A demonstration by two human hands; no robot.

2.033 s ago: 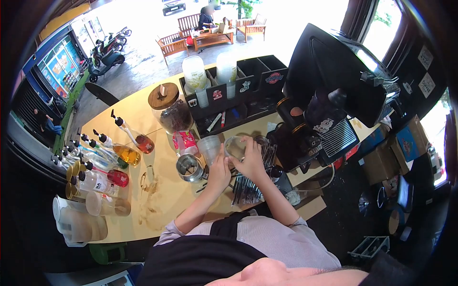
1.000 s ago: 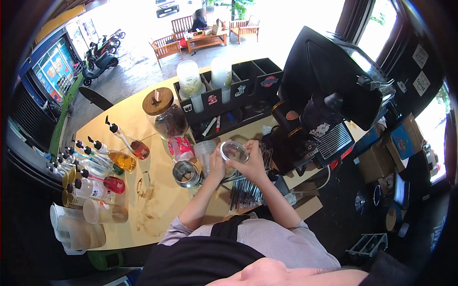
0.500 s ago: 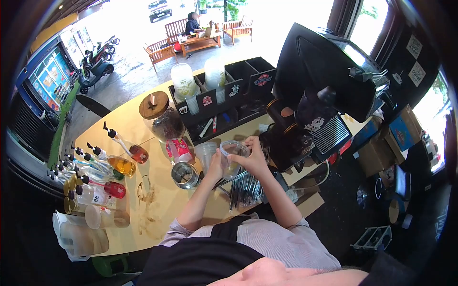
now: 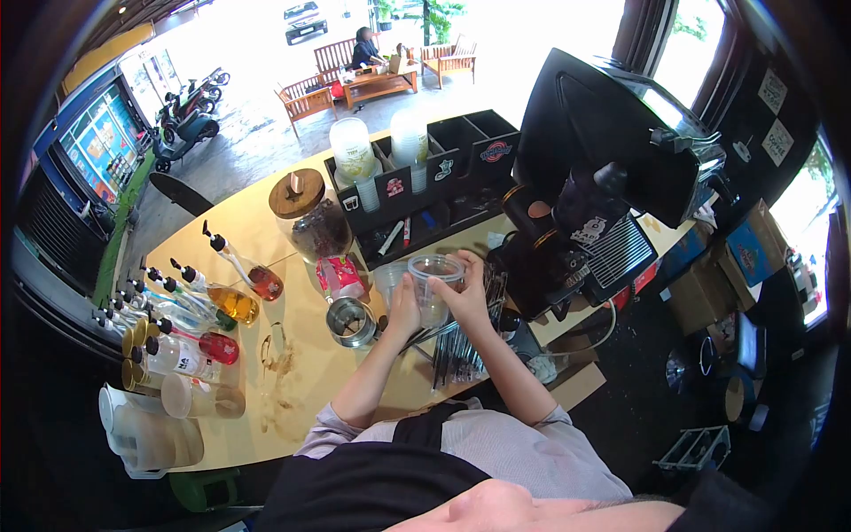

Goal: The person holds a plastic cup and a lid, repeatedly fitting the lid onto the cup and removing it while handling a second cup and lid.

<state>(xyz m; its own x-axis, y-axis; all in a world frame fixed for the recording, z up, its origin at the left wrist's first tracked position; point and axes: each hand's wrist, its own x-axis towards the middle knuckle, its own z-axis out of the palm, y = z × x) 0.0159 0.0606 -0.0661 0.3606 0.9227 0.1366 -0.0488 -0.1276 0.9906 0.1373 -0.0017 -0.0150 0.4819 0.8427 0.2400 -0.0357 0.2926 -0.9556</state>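
Observation:
Both hands are around a clear plastic cup point(image 4: 432, 288) above the counter. My left hand point(image 4: 405, 308) presses against its left side, fingers wrapped round it. On the cup's right side, my right hand point(image 4: 466, 293) grips the wall and rim with thumb and fingers. Just behind my left hand are more clear cups point(image 4: 387, 277), partly hidden by it. A metal tin point(image 4: 350, 322) sits to the left of my left hand. Below the hands lie wrapped straws point(image 4: 458, 359).
Syrup pump bottles point(image 4: 232, 304) line the counter's left side. A wood-lidded jar point(image 4: 306, 222) is behind the tin. A black organizer point(image 4: 425, 191) with cup stacks spans the back. At the right is a large black machine point(image 4: 589, 142). A person point(image 4: 364, 50) sits outside.
The fingers of my right hand have closed further round the cup, which sits slightly more upright. The camera view has shifted a little, so the counter appears lower and further right.

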